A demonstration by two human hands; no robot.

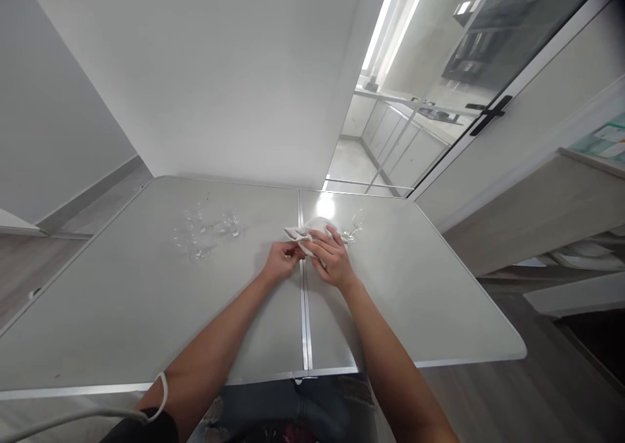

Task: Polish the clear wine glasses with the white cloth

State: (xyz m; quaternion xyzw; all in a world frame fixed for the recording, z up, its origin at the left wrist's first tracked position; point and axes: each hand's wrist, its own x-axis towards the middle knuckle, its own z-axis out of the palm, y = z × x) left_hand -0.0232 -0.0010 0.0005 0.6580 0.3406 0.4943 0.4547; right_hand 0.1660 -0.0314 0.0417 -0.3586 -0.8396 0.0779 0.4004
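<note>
Near the middle seam of the table, my right hand (pixel 332 258) is closed over a crumpled white cloth (pixel 319 225), fingers pressed down on it. Close beside it, my left hand (pixel 282 260) is closed at the cloth's near left edge, its fingertips pinched together. What those fingertips hold is too small and covered to make out. Just past my right hand stands a clear stemmed glass (pixel 357 225), partly hidden by the cloth and fingers. Over to the left is a group of several clear stemmed glasses, the nearest glass (pixel 198 251) showing a round foot.
The pale folding table (pixel 415 306) has a metal-edged seam (pixel 305 326) down its middle. Behind it rises a white wall (pixel 219 71). A glass door with a black handle (pixel 491 115) stands at the back right. A white cable (pixel 88 415) runs by my left forearm.
</note>
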